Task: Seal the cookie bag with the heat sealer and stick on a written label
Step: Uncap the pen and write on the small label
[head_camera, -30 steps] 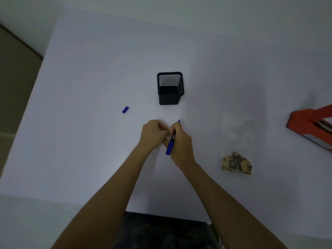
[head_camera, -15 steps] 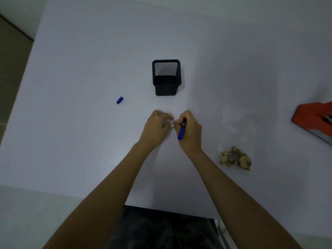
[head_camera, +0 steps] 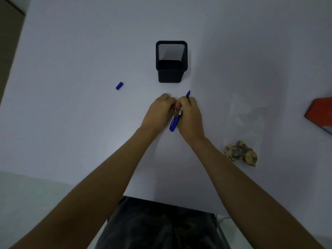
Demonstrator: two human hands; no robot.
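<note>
Up top, the head view counts one black mesh pen holder (head_camera: 172,62), one loose blue cap (head_camera: 119,85) well to its left, and one red heat sealer (head_camera: 319,115) at the right edge. Nearer, the right hand (head_camera: 190,119) is closed round one blue pen (head_camera: 177,115); the left hand (head_camera: 159,112) presses against it with fingers curled, its hold hidden. One clear cookie bag (head_camera: 247,123) lies right of the hands on the white table (head_camera: 71,69).

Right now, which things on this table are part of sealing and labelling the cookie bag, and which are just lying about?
Part of the job:
- blue marker, held in the right hand
- left hand, fingertips meeting the right's
- clear cookie bag
- red heat sealer

Lying about:
- marker cap
- empty black mesh pen holder
</note>
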